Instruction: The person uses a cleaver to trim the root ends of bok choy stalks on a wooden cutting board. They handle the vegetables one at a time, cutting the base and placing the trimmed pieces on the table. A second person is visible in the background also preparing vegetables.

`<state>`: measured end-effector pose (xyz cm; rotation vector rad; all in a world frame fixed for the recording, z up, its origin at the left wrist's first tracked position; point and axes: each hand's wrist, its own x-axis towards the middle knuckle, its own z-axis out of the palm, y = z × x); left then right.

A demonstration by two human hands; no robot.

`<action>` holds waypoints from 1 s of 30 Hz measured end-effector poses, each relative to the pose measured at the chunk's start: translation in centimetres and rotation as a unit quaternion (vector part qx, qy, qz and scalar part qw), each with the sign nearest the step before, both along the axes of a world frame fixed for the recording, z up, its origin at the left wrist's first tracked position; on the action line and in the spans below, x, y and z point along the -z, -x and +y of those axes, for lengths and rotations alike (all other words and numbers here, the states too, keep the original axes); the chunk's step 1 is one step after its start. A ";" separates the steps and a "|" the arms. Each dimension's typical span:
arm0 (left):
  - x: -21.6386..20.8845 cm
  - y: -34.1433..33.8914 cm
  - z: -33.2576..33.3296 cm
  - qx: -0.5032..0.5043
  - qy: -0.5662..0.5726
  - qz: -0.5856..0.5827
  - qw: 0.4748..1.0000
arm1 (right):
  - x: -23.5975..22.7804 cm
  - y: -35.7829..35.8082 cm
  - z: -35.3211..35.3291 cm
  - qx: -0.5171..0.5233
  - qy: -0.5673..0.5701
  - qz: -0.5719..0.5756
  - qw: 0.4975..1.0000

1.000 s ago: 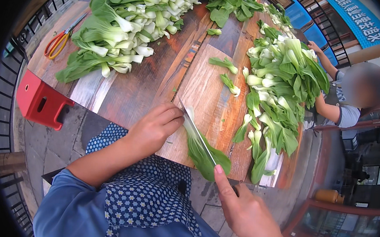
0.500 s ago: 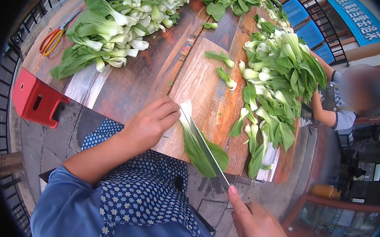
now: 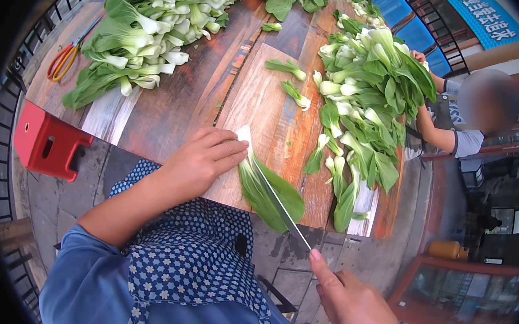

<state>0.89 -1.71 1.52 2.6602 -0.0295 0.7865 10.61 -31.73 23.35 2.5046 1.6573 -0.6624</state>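
Note:
A single head of bok choy lies at the table's near edge, its white base pointing away and its green leaves hanging toward me. My left hand presses the white stem with its fingers together. In my right hand is a long knife, the handle mostly hidden by the fist and the index finger stretched along it. The blade runs diagonally across the bok choy, its tip close to my left fingertips. Whether the edge has entered the stem cannot be made out.
A large bok choy pile covers the far left, beside orange-handled scissors. Another heap lines the right side, with two small pieces nearby. A co-worker stands beyond it. A red stool stands left of the wooden table.
My left fingers have moved farther over the white stem and lie flatter on it. The knife still lies across the bok choy. The whole view has shifted slightly; the co-worker's hand now shows behind the heap.

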 end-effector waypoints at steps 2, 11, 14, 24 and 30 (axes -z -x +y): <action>0.0 0.0 0.0 0.001 -0.001 0.006 1.000 | -0.4 0.1 -0.6 0.013 0.014 0.002 1.000; 0.4 -0.1 -0.1 -0.001 -0.006 0.000 1.000 | -2.0 1.4 -3.5 0.142 0.013 0.086 0.986; 0.5 -0.1 0.0 0.000 -0.011 0.001 1.000 | -2.1 2.0 -4.4 0.154 0.005 0.082 0.985; 0.4 -0.1 -0.1 -0.011 -0.029 -0.008 0.999 | -2.7 3.7 -6.4 0.211 0.039 0.059 0.975; 0.0 0.0 0.1 -0.021 -0.053 -0.003 0.998 | -1.7 3.3 -7.7 0.142 0.010 0.023 0.989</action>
